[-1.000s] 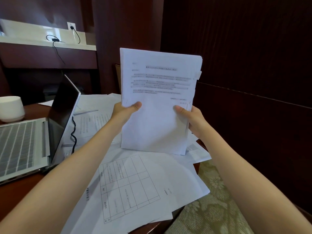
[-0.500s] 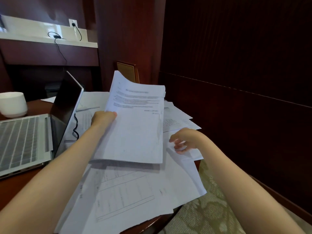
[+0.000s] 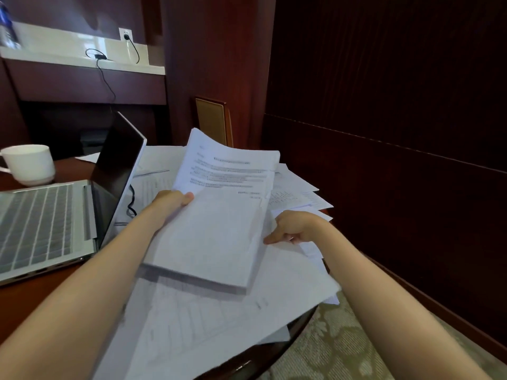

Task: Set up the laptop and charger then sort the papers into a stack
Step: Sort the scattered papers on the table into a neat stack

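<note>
Closest to the person, big loose sheets [image 3: 219,333] lie spread on the bench [image 3: 33,292] and hang over its round edge.

Just above them is the stack [image 3: 219,234] of papers. It is not lying flat. Its long way runs away from the person, with the near end low over the loose sheets and the far end tipped up. The left hand [image 3: 171,201] grips the stack by its left edge, thumb on top.

The right hand [image 3: 295,227] is just beside the stack's right edge and is not holding it. Its fingers are curled over some small sheets there, but I cannot tell if they have hold of one.

More papers [image 3: 299,187] fan out a bit farther on, on that same right side. So I think the right hand is the nearer one to pick them up, and it should slide them left onto the stack.

On the left the laptop [image 3: 41,223] stands open, with the charger cable [image 3: 131,201] behind its screen. Past it sits a white cup [image 3: 30,164].
</note>
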{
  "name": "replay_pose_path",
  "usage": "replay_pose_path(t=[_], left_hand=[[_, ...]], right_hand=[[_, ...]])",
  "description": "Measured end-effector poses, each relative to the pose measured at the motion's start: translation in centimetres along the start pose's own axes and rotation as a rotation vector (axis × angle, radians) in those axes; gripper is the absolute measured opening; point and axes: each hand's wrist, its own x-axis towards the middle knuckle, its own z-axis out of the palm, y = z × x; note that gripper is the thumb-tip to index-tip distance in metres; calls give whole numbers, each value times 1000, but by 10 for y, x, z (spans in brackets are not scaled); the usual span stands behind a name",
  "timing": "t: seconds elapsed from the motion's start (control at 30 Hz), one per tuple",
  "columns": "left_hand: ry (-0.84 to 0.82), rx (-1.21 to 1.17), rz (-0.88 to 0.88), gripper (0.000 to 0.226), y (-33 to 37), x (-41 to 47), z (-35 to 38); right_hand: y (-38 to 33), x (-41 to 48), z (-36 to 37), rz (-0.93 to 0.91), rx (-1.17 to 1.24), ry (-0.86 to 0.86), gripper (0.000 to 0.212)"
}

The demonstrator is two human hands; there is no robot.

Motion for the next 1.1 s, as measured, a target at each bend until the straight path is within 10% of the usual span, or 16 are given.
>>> replay_pose_path(t=[0.33, 0.63, 0.8, 1.0, 1.1], left_hand=[[-380, 347, 87, 17, 1, -15, -12], [-473, 711, 343, 48, 24, -20, 23], [-369, 484, 424, 10, 29, -16, 34], [-163, 124, 431, 17, 40, -16, 28], [-92, -76, 460, 29, 44, -17, 28]], right_hand=[[38, 7, -49, 27, 608, 113, 14], [15, -11, -55, -146, 212, 102, 26], [8, -24, -58, -279, 309, 334, 25], [14, -21, -69, -234, 579, 625, 45], [16, -20, -69, -290, 856, 497, 48]])
